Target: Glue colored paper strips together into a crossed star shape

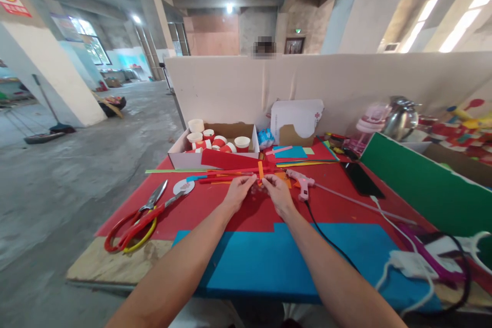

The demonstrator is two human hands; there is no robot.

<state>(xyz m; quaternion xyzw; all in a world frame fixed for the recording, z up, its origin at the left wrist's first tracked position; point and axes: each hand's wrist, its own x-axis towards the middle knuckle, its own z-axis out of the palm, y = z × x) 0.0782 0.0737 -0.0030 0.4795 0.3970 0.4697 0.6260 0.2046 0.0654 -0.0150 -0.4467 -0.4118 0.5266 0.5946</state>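
Observation:
A short orange strip (260, 169) stands up between my two hands at the middle of the table. My right hand (278, 193) is closed with its fingertips pinched at the strip's lower part. Just to the left of it, my left hand (241, 189) is closed too, thumb against finger. Whatever lies in that left pinch is too small to make out. Red strips (215, 180) lie flat behind and beside the left hand. To the right of the right hand, a pink glue gun (303, 183) rests on its side on the red sheet.
Scissors (144, 218) and red-handled pliers (154, 215) lie at the left by a round white disc (183, 187). Behind stands a box (177, 156) of red and white cups. A phone (361, 179), cables and a green panel (418, 189) occupy the right. Blue sheet (261, 256) covers the front.

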